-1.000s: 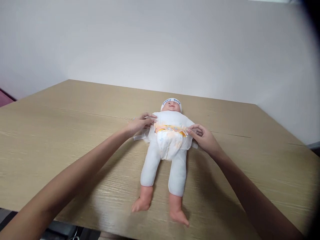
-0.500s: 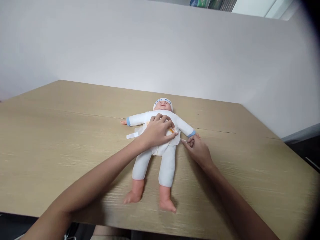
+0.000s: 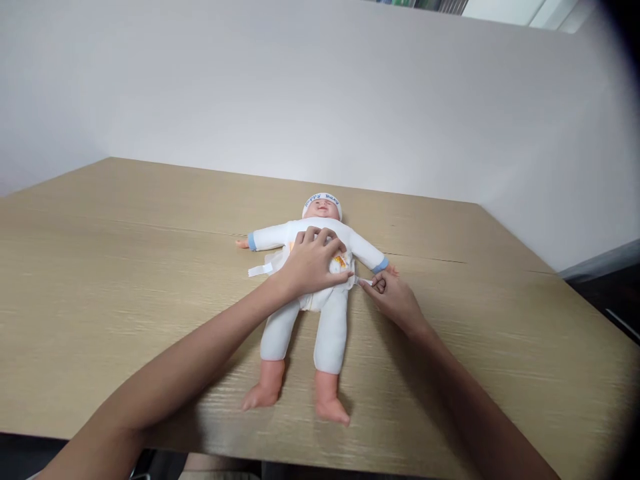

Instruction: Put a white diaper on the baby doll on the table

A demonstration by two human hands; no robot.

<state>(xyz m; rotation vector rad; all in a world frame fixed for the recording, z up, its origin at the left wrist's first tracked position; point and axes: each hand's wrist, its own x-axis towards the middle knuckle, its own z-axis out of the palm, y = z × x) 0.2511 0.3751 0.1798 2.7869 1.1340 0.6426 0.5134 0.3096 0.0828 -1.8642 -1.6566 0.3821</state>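
Note:
A baby doll (image 3: 330, 333) in a white suit with blue cuffs lies on its back, feet towards me, with a white cap lettered in blue on its head. Round its hips is a white diaper (image 3: 313, 302) with an orange print on the front. My left hand (image 3: 315, 260) lies over the diaper's front, fingers spread, hiding much of it. Beside the doll's hip on the right, my right hand (image 3: 393, 293) pinches a white diaper tab (image 3: 365, 282) between thumb and fingers. On the left, another diaper tab (image 3: 260, 270) sticks out over the table, unfastened.
The doll rests on a wide wooden table (image 3: 125, 300) with a seam running across it. A pale wall or partition (image 3: 280, 93) stands behind the table. A dark object (image 3: 610, 293) is beyond the table's right edge.
The view has shifted slightly, so the doll appears a little further left. More of the right tab shows between the diaper and my right hand. My left hand stays on the diaper's front.

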